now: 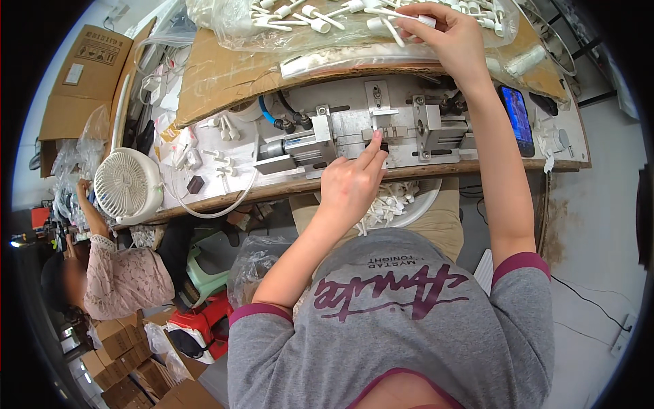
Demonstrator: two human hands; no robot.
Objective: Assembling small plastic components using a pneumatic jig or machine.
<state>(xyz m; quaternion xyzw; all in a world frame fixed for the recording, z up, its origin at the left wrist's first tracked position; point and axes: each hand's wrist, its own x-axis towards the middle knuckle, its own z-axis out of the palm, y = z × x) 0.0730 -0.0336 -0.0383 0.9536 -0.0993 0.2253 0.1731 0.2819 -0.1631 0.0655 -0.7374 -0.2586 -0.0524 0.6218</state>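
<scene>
My left hand point(349, 183) reaches over a metal clamping fixture point(392, 133) on the bench. Its index finger is stretched out and its tip rests at the fixture's middle block; the thumb side is partly hidden, and I see nothing held in it. Farther off and to the right, my right hand point(455, 39) pinches a white plastic stick with a wide round cap point(421, 18) over a clear plastic bag point(231, 31). Several more such white capped sticks point(317, 22) lie in that bag. In my lap, beneath the bench edge, a bowl point(426, 208) holds many white pieces point(385, 204).
Metal cylinders point(300, 146) with blue and black hoses flank the fixture. Cardboard point(218, 75) overhangs the bench behind it. A white fan point(127, 184) stands left, a lit phone point(516, 119) right. Another person point(126, 279) sits at far left near cartons point(112, 347).
</scene>
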